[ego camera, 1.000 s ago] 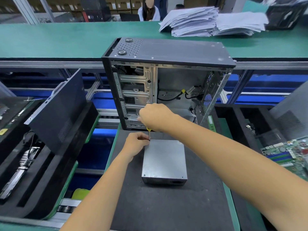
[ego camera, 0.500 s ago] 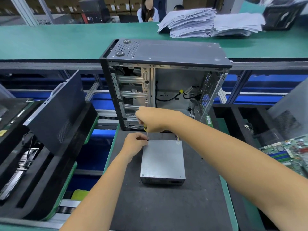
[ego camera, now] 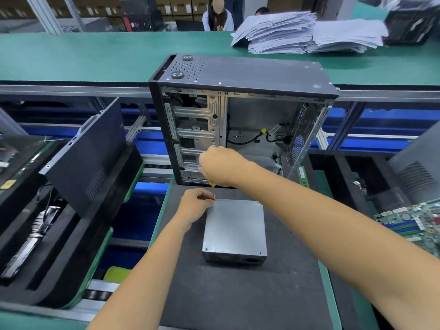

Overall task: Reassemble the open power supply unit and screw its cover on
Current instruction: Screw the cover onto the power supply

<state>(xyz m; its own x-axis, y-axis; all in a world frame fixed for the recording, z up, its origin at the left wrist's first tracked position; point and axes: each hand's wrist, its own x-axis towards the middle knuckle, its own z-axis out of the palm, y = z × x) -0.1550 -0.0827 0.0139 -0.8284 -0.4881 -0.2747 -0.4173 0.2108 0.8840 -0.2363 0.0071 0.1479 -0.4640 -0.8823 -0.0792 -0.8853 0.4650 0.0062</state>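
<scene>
Screwdriver [ego camera: 213,192] upright in right hand [ego camera: 220,166] fist, tip at far-left corner of power supply [ego camera: 235,231], left hand [ego camera: 196,203] pinching shaft.

Power supply unit [ego camera: 234,228]: grey metal box, cover on, lying flat on the dark mat [ego camera: 238,294], just in front of the open computer case [ego camera: 238,120]. Vented front face toward the viewer. Screwdriver [ego camera: 213,191], yellow at the handle, thin shaft near upright, tip at the unit's far-left top corner.
</scene>
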